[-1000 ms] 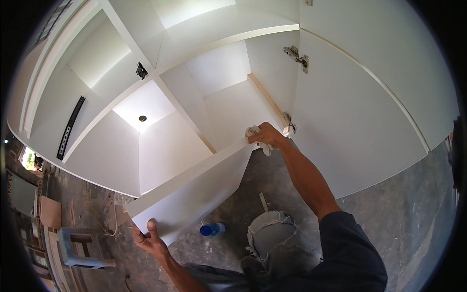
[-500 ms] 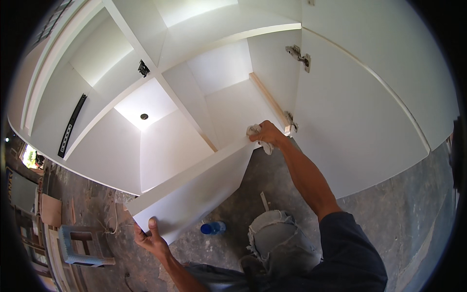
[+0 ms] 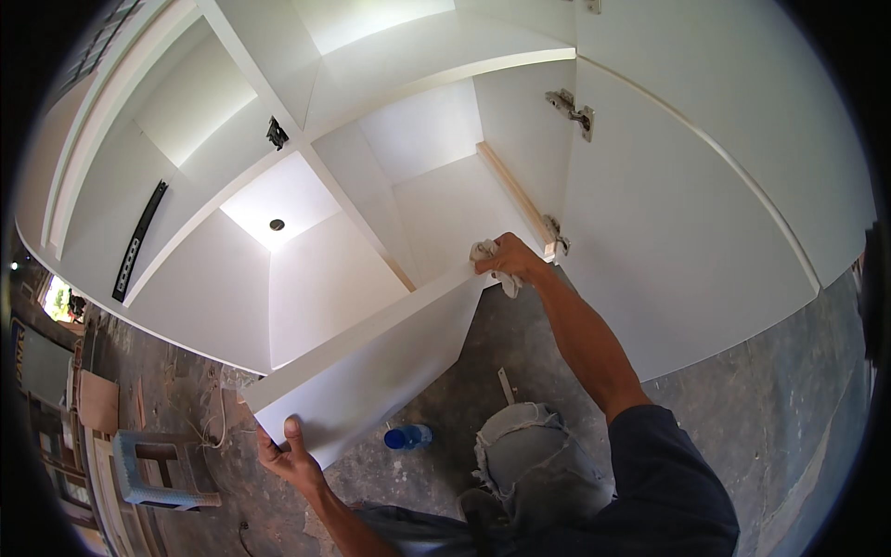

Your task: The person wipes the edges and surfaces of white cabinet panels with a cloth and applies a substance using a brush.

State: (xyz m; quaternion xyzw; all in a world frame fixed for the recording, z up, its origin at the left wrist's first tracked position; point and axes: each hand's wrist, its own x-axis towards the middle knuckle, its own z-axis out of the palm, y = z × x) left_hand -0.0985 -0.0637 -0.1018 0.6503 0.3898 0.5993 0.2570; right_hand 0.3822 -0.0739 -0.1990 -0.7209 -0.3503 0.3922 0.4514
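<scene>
One denim knee [image 3: 524,444]: bent up near the panel's lower side; I'd swing nothing low past it.
Left hand [image 3: 295,461]: gripping the near end, thumb flat on the face, fingers curled round the edge.
Blue bottle [image 3: 408,436]: on the floor, close beneath the panel.
White panel [image 3: 390,357]: slanting from the left hand up to the right, along the cabinet's front.
Right hand [image 3: 515,258]: fingers closed on a crumpled pale cloth [image 3: 484,249] at the far corner; whether they grip the panel too, I can't tell.
Good handling: brace the left end, press the cloth lightly, follow the edge.
Cabinet [image 3: 445,67]: front edges close by, easily knocked.
Open door [image 3: 677,213]: right of the forearm, limiting room; its lower hinge [image 3: 557,235] sits near the knuckles.
</scene>
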